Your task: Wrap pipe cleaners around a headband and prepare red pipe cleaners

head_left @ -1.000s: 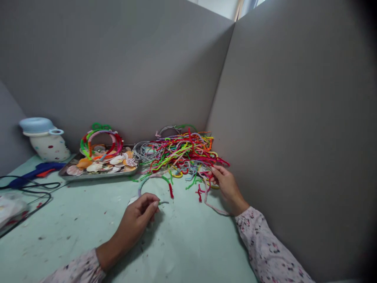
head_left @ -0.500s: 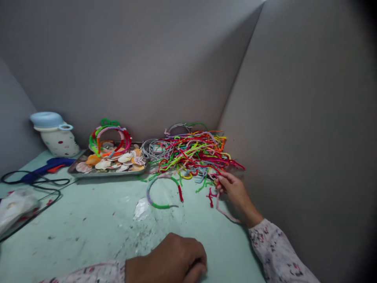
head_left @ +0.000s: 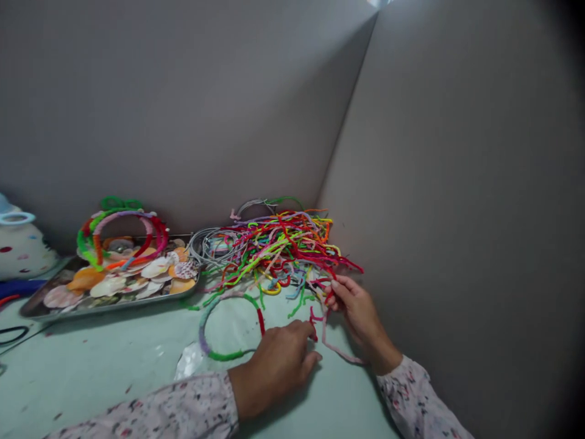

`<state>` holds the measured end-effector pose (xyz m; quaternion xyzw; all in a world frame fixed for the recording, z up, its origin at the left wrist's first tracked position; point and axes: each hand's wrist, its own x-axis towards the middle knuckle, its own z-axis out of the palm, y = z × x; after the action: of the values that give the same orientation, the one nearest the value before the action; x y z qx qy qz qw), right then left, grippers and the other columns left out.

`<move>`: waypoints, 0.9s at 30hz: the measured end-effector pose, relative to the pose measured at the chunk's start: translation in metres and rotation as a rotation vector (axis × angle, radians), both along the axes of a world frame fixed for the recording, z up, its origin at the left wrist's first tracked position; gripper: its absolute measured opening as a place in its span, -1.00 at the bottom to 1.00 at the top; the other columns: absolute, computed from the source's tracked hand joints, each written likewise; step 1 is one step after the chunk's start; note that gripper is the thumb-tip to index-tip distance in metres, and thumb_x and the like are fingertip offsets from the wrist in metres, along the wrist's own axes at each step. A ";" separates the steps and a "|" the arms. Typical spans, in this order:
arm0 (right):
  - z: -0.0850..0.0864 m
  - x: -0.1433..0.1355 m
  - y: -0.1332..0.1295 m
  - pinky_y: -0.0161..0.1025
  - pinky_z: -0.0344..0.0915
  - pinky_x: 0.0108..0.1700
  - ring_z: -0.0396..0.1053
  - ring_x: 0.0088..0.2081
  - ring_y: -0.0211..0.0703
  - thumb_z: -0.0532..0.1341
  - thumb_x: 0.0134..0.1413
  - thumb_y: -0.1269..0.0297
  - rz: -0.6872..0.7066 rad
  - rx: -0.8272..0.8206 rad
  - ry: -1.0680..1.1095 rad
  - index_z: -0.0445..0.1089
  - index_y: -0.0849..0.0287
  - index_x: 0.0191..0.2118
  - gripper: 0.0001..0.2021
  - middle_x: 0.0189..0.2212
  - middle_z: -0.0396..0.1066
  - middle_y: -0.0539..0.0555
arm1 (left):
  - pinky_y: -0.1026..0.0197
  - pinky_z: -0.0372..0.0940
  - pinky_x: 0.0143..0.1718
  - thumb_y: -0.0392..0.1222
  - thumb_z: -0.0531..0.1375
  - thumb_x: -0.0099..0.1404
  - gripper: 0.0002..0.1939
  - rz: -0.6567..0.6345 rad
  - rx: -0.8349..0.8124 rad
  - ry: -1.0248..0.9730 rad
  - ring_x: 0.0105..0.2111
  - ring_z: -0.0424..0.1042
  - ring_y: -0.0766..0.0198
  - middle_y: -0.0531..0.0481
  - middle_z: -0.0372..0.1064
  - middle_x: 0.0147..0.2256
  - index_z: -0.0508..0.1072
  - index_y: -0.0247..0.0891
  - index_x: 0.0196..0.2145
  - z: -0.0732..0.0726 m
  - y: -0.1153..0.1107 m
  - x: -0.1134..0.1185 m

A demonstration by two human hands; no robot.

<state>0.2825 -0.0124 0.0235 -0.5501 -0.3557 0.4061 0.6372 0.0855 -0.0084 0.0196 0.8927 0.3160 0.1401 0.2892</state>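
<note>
At the near edge of the strand pile (head_left: 283, 238), I had the right hand (head_left: 359, 318) pinching a red strand (head_left: 331, 274).

That grip probably suited an end trailing from the tangle. My left hand (head_left: 281, 363), thumb parted from bent fingers, partly hid the colourful ring (head_left: 202, 332) lying beside it; whether it touched the red scrap (head_left: 314, 330), I couldn't tell. Grey partition (head_left: 439, 183) hemmed in the right; a shell tray (head_left: 114, 307) stood left.

The left hand (head_left: 283, 361) hides the near right part of the wrapped ring (head_left: 223, 356), the right hand (head_left: 359, 309) covers part of a red strand (head_left: 329, 296), and the left edge crops the spotted bottle (head_left: 21, 250) and blue tool (head_left: 25, 288).
</note>
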 end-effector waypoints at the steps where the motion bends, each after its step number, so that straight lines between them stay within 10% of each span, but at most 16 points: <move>1: 0.001 0.002 0.000 -0.36 0.21 -0.52 0.29 -0.55 -0.31 0.34 -0.10 0.08 -0.034 0.021 -0.003 0.39 0.19 -0.23 -0.66 -0.47 0.43 0.01 | 0.17 0.24 -0.26 -0.14 0.14 0.22 -0.73 -0.033 0.041 0.021 -0.25 0.43 0.11 -0.12 0.44 -0.19 0.38 -0.21 -0.12 -0.001 0.001 0.007; 9: 0.010 0.014 -0.006 -0.35 0.20 -0.49 0.27 -0.54 -0.31 0.32 -0.04 0.12 -0.147 0.124 -0.016 0.37 0.15 -0.24 -0.72 -0.46 0.42 0.00 | 0.14 0.27 -0.29 -0.41 -0.03 0.24 -0.73 -0.096 0.133 0.123 -0.29 0.42 0.15 -0.23 0.38 -0.18 0.40 -0.31 -0.18 -0.015 0.016 0.036; 18: 0.015 -0.007 -0.009 -0.45 0.05 -0.63 0.12 -0.64 -0.42 0.34 -0.06 0.10 0.115 -0.049 0.146 0.37 0.17 -0.35 -0.74 -0.58 0.29 -0.07 | 0.33 0.15 -0.51 -0.11 0.16 0.20 -0.82 0.152 -0.753 -0.637 -0.55 0.28 0.40 0.03 0.33 -0.46 0.38 -0.29 -0.34 0.000 0.029 0.002; 27: 0.000 -0.039 -0.016 -0.49 0.19 -0.55 0.22 -0.60 -0.44 0.34 0.00 0.19 0.485 -0.200 0.411 0.41 0.19 -0.21 -0.76 -0.53 0.32 -0.05 | 0.37 0.10 -0.55 -0.02 0.24 0.14 -0.73 0.150 -0.928 -0.718 -0.60 0.24 0.43 0.10 0.29 -0.58 0.38 -0.31 -0.36 0.007 0.027 -0.005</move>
<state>0.2440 -0.0284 0.0236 -0.4156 -0.2987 0.6815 0.5231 0.0809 0.0182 0.0265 0.5449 0.2890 0.3006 0.7274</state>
